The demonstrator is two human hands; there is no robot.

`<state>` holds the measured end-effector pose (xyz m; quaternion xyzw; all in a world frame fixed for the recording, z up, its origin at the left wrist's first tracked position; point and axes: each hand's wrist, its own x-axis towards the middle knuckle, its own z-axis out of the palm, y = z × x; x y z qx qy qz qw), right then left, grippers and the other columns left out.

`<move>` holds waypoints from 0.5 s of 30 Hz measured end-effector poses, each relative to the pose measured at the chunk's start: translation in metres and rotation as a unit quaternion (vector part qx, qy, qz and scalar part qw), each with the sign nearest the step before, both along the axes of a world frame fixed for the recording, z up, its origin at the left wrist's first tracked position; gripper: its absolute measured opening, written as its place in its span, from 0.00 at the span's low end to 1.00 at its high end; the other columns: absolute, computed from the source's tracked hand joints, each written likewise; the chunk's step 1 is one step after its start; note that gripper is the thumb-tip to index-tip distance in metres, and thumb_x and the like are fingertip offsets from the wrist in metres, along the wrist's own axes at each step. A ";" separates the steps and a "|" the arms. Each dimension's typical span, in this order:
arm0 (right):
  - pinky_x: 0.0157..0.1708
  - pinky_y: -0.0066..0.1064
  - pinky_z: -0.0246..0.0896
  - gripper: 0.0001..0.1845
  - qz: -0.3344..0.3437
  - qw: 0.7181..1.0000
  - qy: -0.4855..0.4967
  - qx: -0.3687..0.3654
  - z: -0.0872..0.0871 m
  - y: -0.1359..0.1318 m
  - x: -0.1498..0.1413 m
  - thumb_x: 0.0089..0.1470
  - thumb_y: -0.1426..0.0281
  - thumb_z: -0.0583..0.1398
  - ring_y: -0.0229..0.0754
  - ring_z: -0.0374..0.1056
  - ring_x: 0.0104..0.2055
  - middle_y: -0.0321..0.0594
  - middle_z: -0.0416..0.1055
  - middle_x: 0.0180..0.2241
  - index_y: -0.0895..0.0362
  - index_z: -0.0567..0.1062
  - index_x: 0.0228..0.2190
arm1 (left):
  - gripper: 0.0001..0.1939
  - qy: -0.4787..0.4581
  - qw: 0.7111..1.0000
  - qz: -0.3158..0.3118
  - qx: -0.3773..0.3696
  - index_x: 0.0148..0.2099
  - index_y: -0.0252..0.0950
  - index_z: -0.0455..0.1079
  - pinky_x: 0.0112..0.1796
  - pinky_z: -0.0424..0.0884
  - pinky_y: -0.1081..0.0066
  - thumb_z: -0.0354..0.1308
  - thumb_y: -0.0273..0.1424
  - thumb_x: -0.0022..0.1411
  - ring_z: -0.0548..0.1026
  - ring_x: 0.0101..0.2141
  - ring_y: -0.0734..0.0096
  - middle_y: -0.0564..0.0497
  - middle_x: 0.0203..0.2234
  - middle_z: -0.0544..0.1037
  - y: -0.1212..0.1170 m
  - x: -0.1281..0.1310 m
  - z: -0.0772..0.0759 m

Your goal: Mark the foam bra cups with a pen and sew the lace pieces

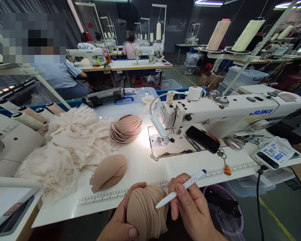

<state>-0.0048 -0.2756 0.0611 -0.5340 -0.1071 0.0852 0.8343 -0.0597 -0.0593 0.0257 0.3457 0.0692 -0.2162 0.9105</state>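
My left hand is closed around a fanned stack of beige fabric cup pieces at the table's front edge. A white marker pen is gripped between the thumb and fingers of my right hand. Its tip points down and left, at the edges of the stacked pieces; whether it touches them I cannot tell. On the table just beyond lies a smaller pile of the same beige pieces. Farther back, under the lamp's light, sits another layered stack of cup pieces.
A white sewing machine with a bent lamp stands at the right. Near it lie a phone, tweezers and a keychain. Cream lace fabric is heaped at the left. A measuring tape runs along the front edge.
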 end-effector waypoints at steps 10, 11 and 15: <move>0.34 0.37 0.56 0.19 -0.017 1.000 0.011 -0.020 0.005 0.004 -0.002 0.76 0.54 0.56 0.41 0.64 0.23 0.31 0.72 0.18 0.53 0.73 0.37 | 0.47 0.009 1.000 -0.002 -0.011 0.66 0.51 0.71 0.52 0.76 0.53 0.83 0.36 0.44 0.79 0.57 0.37 0.44 0.57 0.81 -0.001 0.000 0.002; 0.34 0.37 0.56 0.19 -0.023 0.999 0.017 -0.014 0.007 0.005 -0.002 0.76 0.53 0.57 0.41 0.64 0.23 0.31 0.72 0.17 0.52 0.73 0.36 | 0.47 0.008 1.000 -0.003 -0.013 0.66 0.51 0.71 0.52 0.76 0.52 0.83 0.36 0.44 0.79 0.57 0.36 0.43 0.57 0.81 -0.002 0.000 0.003; 0.34 0.37 0.55 0.18 -0.040 0.999 0.010 -0.008 0.011 0.006 -0.001 0.76 0.53 0.57 0.42 0.63 0.23 0.29 0.71 0.16 0.51 0.73 0.36 | 0.47 0.008 1.000 0.003 -0.014 0.66 0.50 0.70 0.51 0.76 0.54 0.83 0.36 0.45 0.79 0.57 0.37 0.42 0.57 0.80 -0.002 -0.001 0.004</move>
